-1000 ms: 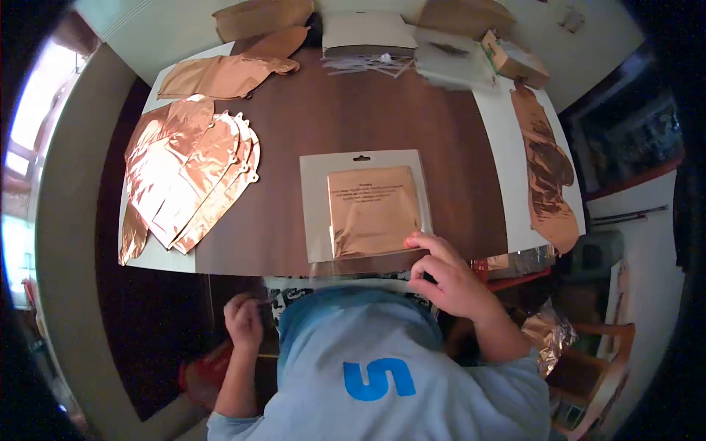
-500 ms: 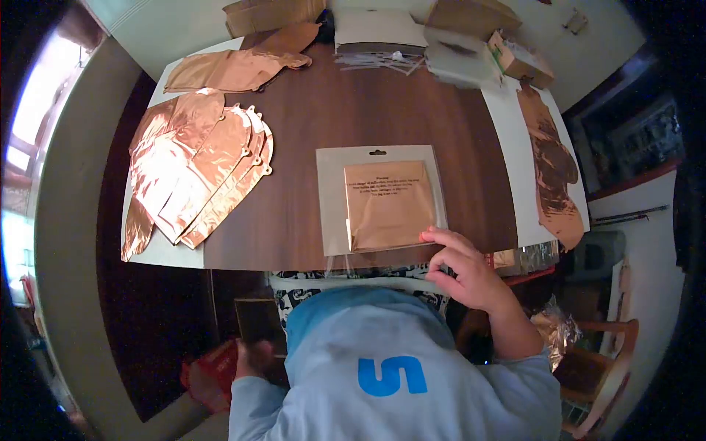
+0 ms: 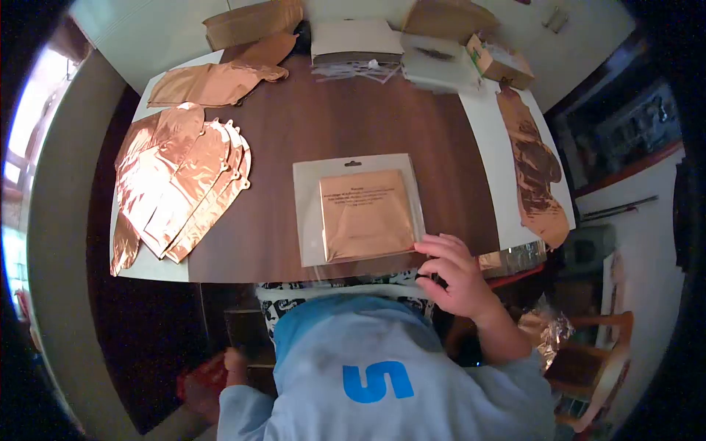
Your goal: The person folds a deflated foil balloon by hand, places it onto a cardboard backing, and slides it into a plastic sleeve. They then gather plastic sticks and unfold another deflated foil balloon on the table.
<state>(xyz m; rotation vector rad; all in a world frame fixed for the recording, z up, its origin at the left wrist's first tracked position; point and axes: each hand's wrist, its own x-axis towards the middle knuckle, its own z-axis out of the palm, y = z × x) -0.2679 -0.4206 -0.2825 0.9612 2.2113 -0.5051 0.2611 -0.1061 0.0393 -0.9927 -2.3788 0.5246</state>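
A clear flat package (image 3: 310, 220) with a hang hole lies near the table's front edge, holding a folded copper-coloured foil piece (image 3: 366, 213) with printed text. My right hand (image 3: 452, 275) rests at the package's lower right corner, fingers apart and curved, the index fingertip touching it. Below the table at the left, my left hand (image 3: 235, 361) is low beside a red bag (image 3: 204, 382); its fingers are hidden and blurred. On the table's left lie several overlapping copper foil balloons (image 3: 173, 180).
More copper foil (image 3: 213, 79) lies at the back left and another foil piece (image 3: 533, 165) at the right. A white stack (image 3: 357, 40), clear sleeves (image 3: 439, 66) and a small box (image 3: 500, 62) stand at the back. A wooden chair (image 3: 588, 367) is at the lower right.
My left hand has moved down from near the table's front edge toward the red bag. My right hand stays at the package's corner. The view has shifted slightly.
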